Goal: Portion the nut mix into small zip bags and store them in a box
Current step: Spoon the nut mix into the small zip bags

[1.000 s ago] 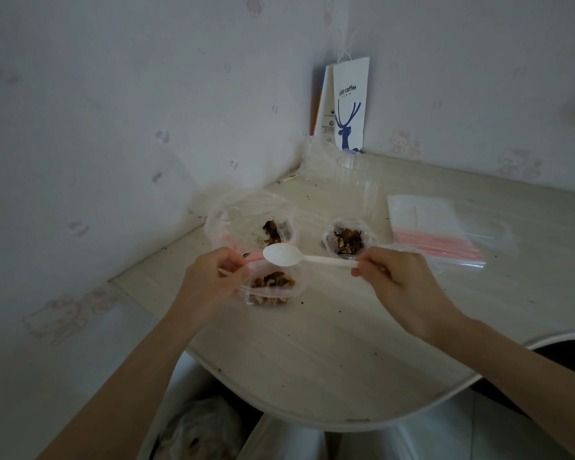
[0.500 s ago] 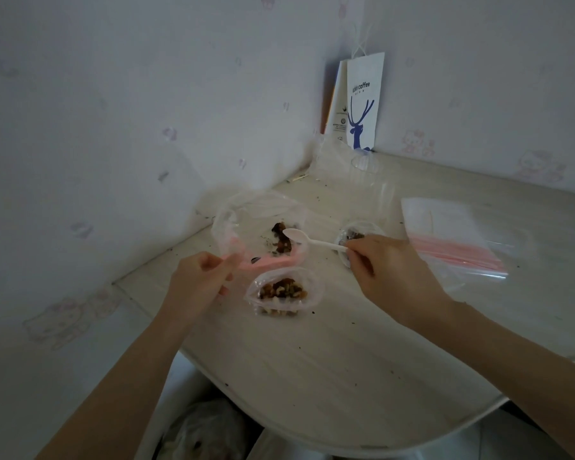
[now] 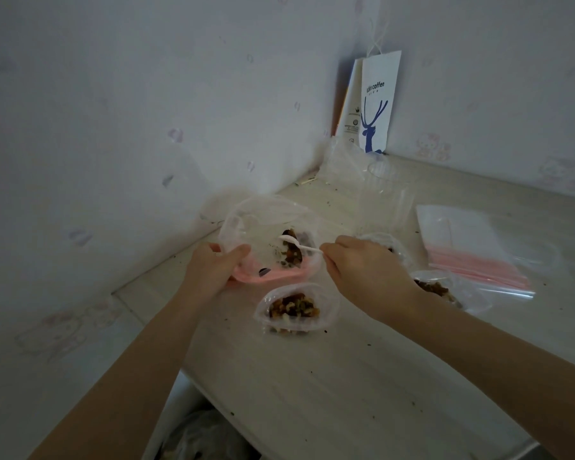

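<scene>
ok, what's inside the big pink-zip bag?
Nut mix and the bowl of the white spoon, handle in the right hand. The pink rim of the bag hides anything lower.

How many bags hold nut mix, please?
4: the large bag in the left hand, the front bag, a bag beyond the right hand, a bag beside its wrist. More may be hidden.

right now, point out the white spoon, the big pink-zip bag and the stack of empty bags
white spoon [image 3: 288, 240]: head view, its bowl
big pink-zip bag [image 3: 279, 276]: head view, its pink rim
stack of empty bags [image 3: 475, 268]: head view, the pink zip strips
</scene>
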